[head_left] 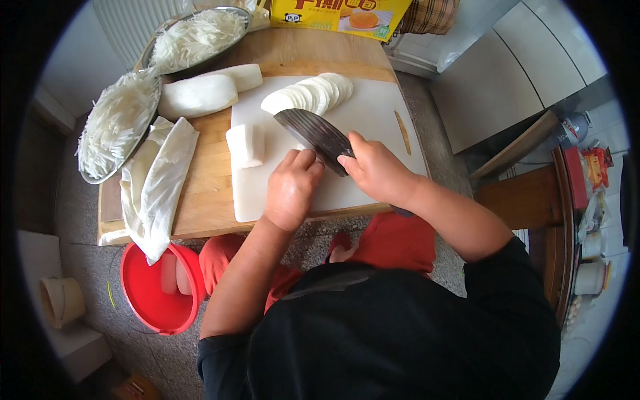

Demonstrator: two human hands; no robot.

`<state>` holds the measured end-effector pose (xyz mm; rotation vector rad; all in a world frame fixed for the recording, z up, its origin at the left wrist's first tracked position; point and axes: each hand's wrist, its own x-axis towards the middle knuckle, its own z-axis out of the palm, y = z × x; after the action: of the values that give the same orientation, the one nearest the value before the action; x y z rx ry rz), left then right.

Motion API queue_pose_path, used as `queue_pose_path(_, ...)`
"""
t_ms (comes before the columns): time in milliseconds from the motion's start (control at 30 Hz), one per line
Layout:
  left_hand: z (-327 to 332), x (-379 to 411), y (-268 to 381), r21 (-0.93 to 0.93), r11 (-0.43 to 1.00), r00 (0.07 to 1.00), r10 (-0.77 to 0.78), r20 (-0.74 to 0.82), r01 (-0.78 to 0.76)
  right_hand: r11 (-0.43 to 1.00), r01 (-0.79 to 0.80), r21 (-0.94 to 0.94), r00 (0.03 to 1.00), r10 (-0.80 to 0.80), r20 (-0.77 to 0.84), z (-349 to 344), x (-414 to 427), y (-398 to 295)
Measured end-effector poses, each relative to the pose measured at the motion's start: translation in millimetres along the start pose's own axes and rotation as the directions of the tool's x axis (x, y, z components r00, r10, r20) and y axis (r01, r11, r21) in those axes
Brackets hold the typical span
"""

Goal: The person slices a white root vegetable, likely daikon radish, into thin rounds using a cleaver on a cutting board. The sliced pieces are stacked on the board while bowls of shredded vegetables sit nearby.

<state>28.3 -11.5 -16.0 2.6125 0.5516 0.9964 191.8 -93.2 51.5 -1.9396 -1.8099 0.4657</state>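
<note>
My right hand (377,162) grips a dark-bladed kitchen knife (315,132), its blade slanting over the white cutting board (370,120). Close beside the blade, my left hand (295,185) rests on the board with its fingers curled under. A small white bit shows at its fingertips; whether they hold a piece is hidden. Beyond the blade lies a fanned row of round white radish slices (310,94). To the left of my left hand sits a short cut chunk of peeled radish (245,145). Larger peeled radish pieces (200,95) lie at the board's far left corner.
Two metal trays hold shredded radish, one heap at the back (200,40), another at left (120,120). A white cloth (167,185) hangs over the wooden table's (210,190) front edge. Below stands a red bucket (145,290) with radish pieces. A yellow box (330,20) is behind.
</note>
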Motion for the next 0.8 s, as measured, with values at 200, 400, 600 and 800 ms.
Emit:
queue_pose_path(200, 2.4, -6.2, -3.4, -0.025, 1.000, 1.000, 0.004, 0.025, -0.003, 0.999, -0.048, 0.026, 0.987, 0.043, 0.152, -26.7, -1.1, -9.6)
queue_pose_path(400, 3.4, -5.8, -3.0, -0.025, 0.999, 0.999, 0.031, 0.024, -0.030, 1.000, -0.028, 0.009, 0.975, 0.025, 0.221, -26.1, -0.6, -3.8)
queue_pose_path(600, 0.8, -6.1, -1.3, -0.015, 0.999, 0.997, 0.038, 0.061, -0.037, 1.000, -0.016, 0.023, 0.960, 0.009, 0.280, -29.6, 8.9, -5.9)
queue_pose_path(800, 1.6, -6.6, -1.1, -0.023, 0.999, 0.999, 0.030, 0.041, -0.029, 0.999, -0.048, -0.001, 0.967, 0.047, 0.249, -16.8, 12.1, -9.6)
